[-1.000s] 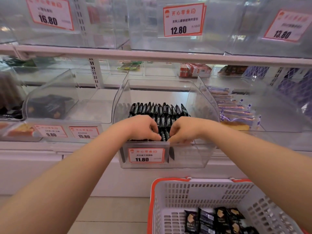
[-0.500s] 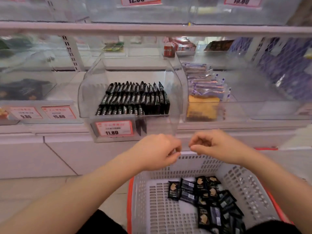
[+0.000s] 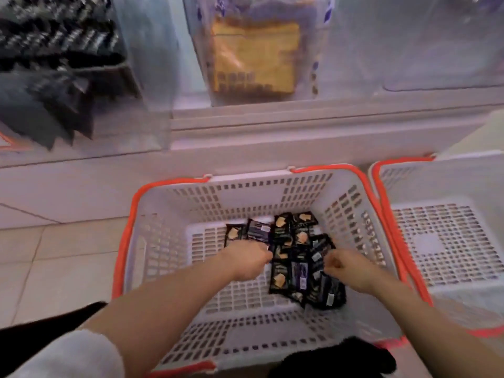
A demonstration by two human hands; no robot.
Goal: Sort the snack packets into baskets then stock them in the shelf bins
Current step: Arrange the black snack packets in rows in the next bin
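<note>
Down inside a white basket (image 3: 152,241) with an orange rim, both of a person's hands reach toward a loose heap of black snack packets (image 3: 297,257) lying on the basket floor, right of its middle. Left hand (image 3: 246,259) sits at the heap's left edge, fingers curled downward against the nearest packets; whether it actually grips one cannot be told, since the fingertips are hidden. Right hand (image 3: 345,264) hovers at the heap's right edge, fingers bent in toward the thumb in a loose pinch, touching or just above the packets. Beyond the basket, a clear shelf bin (image 3: 131,85) holds rows of the same black packets. Right of the basket stands a second white basket (image 3: 447,241).
</note>
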